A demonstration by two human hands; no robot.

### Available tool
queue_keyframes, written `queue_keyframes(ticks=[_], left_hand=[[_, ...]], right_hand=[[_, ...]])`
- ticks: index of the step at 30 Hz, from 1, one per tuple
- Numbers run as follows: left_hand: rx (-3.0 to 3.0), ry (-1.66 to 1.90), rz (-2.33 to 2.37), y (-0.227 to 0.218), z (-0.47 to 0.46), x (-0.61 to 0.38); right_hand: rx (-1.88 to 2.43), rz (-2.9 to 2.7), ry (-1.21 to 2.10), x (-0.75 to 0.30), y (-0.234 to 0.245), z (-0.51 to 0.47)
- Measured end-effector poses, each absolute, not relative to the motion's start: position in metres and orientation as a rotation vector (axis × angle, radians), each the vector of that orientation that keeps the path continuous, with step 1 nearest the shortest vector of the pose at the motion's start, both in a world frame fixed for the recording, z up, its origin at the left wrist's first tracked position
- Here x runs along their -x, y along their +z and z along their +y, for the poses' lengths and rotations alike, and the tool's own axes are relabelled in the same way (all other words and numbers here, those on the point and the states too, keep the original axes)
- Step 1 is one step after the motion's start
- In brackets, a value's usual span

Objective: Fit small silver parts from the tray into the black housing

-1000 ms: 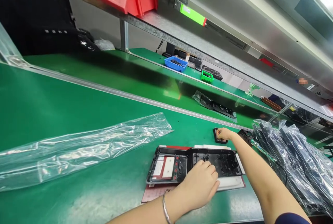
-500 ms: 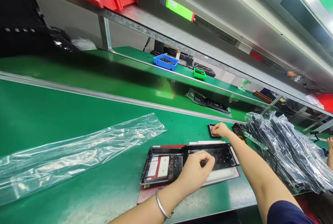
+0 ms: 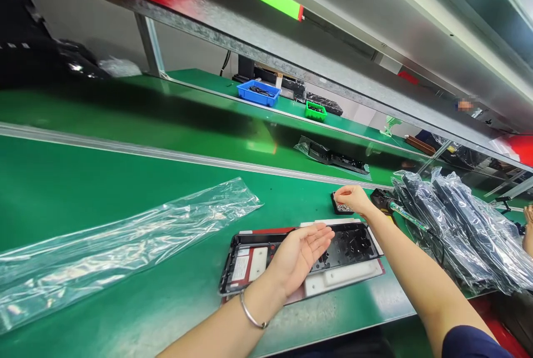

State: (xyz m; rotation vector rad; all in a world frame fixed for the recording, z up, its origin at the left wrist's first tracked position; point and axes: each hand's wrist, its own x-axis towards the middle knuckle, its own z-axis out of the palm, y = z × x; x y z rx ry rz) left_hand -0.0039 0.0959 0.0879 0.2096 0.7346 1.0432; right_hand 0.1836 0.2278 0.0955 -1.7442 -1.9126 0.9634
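My left hand (image 3: 300, 255) is turned palm up, fingers stretched out and nothing visible in the palm. It is over the middle of a long black plastic housing (image 3: 352, 244), which lies with its inner side up on a fixture with white blocks (image 3: 345, 277). Behind the housing stands a small black box (image 3: 343, 209) of tiny metal parts, apparently screws. My right hand (image 3: 355, 198) is above that box with fingertips pinched together; whatever they hold is too small to make out.
Clear plastic bag (image 3: 133, 241) lies flat on the left. On the right are a greenish stick-shaped tool (image 3: 406, 215) and several bagged black parts (image 3: 466, 230). Another bagged housing (image 3: 333, 158) lies behind. A blue tray (image 3: 258, 93) and green tray (image 3: 315, 111) stand on the back ledge. Another person's hand (image 3: 528, 230) shows far right.
My left hand has opened from a curled pinch and turned palm up, shifting slightly left. My right hand has lifted a little from inside the small box, still pinched.
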Motion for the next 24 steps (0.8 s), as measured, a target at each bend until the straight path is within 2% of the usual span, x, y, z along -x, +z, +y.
queue_keyframes(ticks=[6, 13, 16, 19, 24], left_hand=[[-0.112, 1.004, 0.706, 0.092, 0.091, 0.000], [-0.059, 0.970, 0.710, 0.099, 0.088, -0.002], [-0.057, 0.928, 0.737, 0.102, 0.084, 0.001], [-0.089, 0.886, 0.760, 0.102, 0.078, 0.003], [-0.129, 0.845, 0.772, 0.105, 0.070, 0.005]], right_hand=[[1.269, -2.135, 1.231, -0.155, 0.116, 0.158], [1.049, -2.181, 1.162, -0.165, 0.122, 0.129], [1.177, -2.173, 0.944, -0.182, 0.125, 0.141], [1.497, -2.094, 0.690, -0.206, 0.120, 0.175], [1.873, -2.191, 0.573, -0.231, 0.092, 0.234]])
